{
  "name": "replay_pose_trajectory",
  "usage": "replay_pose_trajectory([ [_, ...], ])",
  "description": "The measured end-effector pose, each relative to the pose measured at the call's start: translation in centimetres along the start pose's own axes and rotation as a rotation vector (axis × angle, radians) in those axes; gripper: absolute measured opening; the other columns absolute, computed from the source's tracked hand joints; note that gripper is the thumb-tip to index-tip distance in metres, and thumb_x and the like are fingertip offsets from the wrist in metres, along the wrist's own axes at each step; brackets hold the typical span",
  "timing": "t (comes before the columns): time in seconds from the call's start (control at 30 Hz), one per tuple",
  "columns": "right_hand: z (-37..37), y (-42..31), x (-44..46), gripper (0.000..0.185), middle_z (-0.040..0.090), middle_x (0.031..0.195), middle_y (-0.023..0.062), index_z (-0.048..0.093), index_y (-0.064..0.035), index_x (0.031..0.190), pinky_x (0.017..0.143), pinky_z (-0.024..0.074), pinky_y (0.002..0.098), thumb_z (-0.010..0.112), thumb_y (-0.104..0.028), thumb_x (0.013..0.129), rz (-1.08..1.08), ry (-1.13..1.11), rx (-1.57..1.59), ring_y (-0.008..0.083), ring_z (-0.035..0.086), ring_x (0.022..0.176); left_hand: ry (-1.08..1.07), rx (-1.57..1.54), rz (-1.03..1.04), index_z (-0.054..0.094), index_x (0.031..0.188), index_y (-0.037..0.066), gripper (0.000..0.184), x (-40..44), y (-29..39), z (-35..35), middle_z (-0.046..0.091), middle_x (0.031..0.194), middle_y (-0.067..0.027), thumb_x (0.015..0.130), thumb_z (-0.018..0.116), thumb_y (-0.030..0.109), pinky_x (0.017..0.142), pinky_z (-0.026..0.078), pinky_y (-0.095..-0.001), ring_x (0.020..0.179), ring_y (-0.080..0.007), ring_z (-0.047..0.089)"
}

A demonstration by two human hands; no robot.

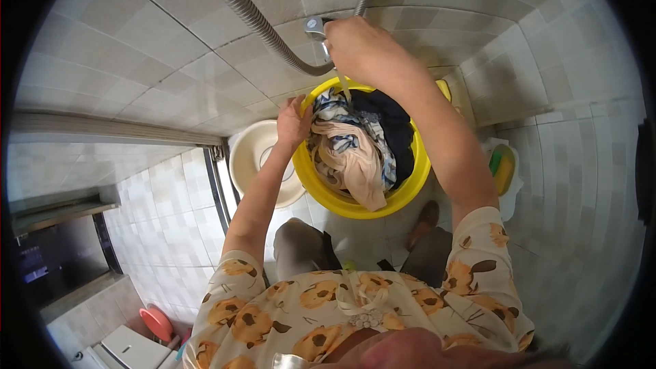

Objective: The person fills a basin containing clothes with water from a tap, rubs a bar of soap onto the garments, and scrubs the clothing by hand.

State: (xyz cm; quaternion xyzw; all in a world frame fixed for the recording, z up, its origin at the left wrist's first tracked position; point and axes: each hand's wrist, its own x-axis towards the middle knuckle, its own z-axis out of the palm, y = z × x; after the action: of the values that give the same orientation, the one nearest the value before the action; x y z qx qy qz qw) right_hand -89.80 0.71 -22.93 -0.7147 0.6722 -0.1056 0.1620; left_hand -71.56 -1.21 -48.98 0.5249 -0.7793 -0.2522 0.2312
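Observation:
A yellow basin (316, 191) holds a heap of clothes (355, 157): peach cloth on top, blue-and-white patterned cloth, and dark cloth at the right. My left hand (294, 124) is at the basin's upper left rim, its fingers wrapped over the edge. Up at the wall, my right hand (352, 44) is closed on the metal faucet (315, 26), hiding part of it. Below the faucet a thin stream of water (344, 85) runs down into the basin.
A cream basin (242, 164) stands left of the yellow one. A grey corrugated hose (256, 17) crosses in front of the tiled wall. At right on the floor is a white tray (510, 201) with green and yellow items. A doorway frame (220, 184) is at left.

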Motion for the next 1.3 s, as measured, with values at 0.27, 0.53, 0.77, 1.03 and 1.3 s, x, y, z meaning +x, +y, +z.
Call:
replay_pose_trajectory([
  [0.27,1.9,0.4,-2.1,0.029,0.063,0.084,0.0248,0.059,-0.0004,0.109,0.076,0.0481,0.0463,0.051,-0.021,0.090,-0.069,0.325,0.113,0.0403,0.061,0.084,0.131,0.023,0.016,0.046,0.128,0.001,0.053,-2.6,-0.1,-1.1,0.053,0.118,-0.0225,0.084,0.061,0.026,0.091,0.044,-0.0416,0.107,-0.0362,0.053],
  [0.53,2.9,-0.6,-7.3,0.033,0.065,0.080,0.0212,0.058,-0.0026,0.114,0.072,0.0489,0.0430,0.056,-0.023,0.088,-0.022,0.359,0.172,0.0388,0.062,0.080,0.144,-0.245,0.013,0.052,0.122,0.001,0.043,-7.4,1.3,-4.4,0.057,0.108,-0.0210,0.085,0.063,0.020,0.080,0.049,-0.0371,0.094,-0.0306,0.060],
  [0.77,7.0,-1.9,-13.8,0.029,0.063,0.087,0.0238,0.057,-0.0005,0.111,0.072,0.0484,0.0442,0.054,-0.017,0.087,-0.029,0.310,0.462,0.0395,0.061,0.082,0.002,-0.712,-0.020,0.049,0.127,-0.001,0.043,-10.1,7.1,-5.7,0.057,0.119,-0.0142,0.089,0.061,0.015,0.080,0.051,-0.0295,0.096,-0.0182,0.059],
  [1.03,18.2,-1.6,-26.8,0.018,0.059,0.078,0.0230,0.057,-0.0024,0.085,0.063,0.0451,0.0464,0.050,-0.019,0.088,0.120,0.186,0.555,0.0413,0.059,0.076,-0.153,-0.701,0.031,0.048,0.127,-0.003,0.043,-13.1,9.6,-6.1,0.058,0.116,-0.0148,0.090,0.059,0.015,0.087,0.048,-0.0290,0.100,-0.0193,0.059],
  [1.3,50.5,-0.1,-40.5,0.030,0.064,0.086,0.0164,0.063,-0.0037,0.103,0.069,0.0480,0.0426,0.050,-0.026,0.088,0.490,-1.096,0.644,0.0225,0.061,0.079,-0.057,-0.696,0.048,0.051,0.124,-0.003,0.041,-13.3,12.2,-7.3,0.060,0.110,-0.0155,0.089,0.059,0.018,0.080,0.050,-0.0296,0.093,-0.0215,0.062],
])
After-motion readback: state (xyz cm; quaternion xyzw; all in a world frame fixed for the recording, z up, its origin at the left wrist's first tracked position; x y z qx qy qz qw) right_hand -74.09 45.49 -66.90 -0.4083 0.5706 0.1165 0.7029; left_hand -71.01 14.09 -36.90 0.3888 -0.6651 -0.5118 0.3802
